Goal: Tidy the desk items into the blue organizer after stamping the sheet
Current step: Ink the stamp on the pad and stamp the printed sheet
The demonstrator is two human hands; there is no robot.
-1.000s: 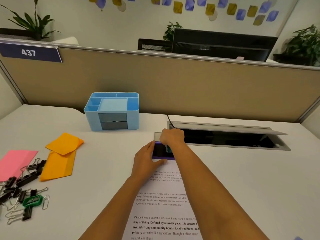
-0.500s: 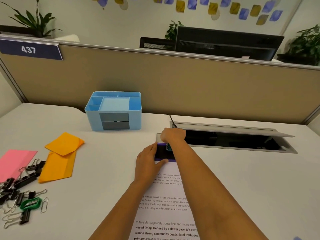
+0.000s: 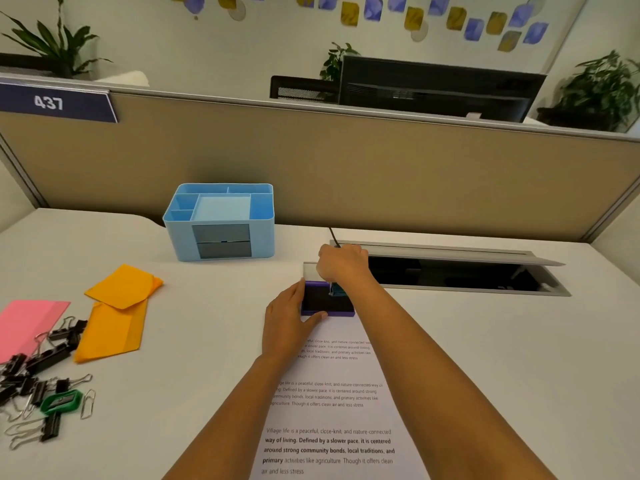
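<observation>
Stamp (image 3: 335, 291) in right hand (image 3: 341, 265), over pad (image 3: 320, 301)

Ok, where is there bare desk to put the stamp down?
Bare desk right of the sheet, below the cable hatch; also in front of the organizer, right of the orange papers. Crowded far left: clips, pink paper.
</observation>
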